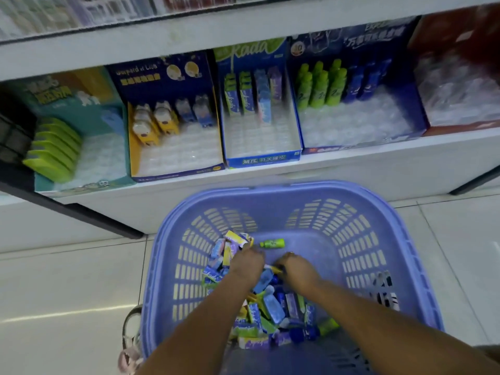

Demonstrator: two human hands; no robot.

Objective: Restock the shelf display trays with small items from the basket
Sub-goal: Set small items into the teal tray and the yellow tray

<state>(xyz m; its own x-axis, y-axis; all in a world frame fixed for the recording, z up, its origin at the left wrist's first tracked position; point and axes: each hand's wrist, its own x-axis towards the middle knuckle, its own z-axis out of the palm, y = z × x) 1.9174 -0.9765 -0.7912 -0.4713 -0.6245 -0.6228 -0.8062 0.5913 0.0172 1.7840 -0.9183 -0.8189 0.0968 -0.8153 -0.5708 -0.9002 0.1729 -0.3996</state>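
A purple slotted basket [378, 239] stands on the floor in front of the shelf, holding a heap of small boxed items [270, 307] in blue, green, yellow and purple. Both my hands are down inside it. My left hand [247, 262] lies knuckles-up on the pile near some small boxes; its fingers are hidden. My right hand [295, 266] is beside it, its fingers curled over a small yellow item [276, 269]. A lone green bottle-shaped item [272, 243] lies just beyond my hands. Display trays sit on the shelf above.
The low white shelf [351, 169] carries a teal tray with green items [54, 150], a navy tray with figures [173, 147], a blue tray with boxes [261, 131] and a tray with green and blue bottles [351, 104]. The floor [67, 280] is tiled.
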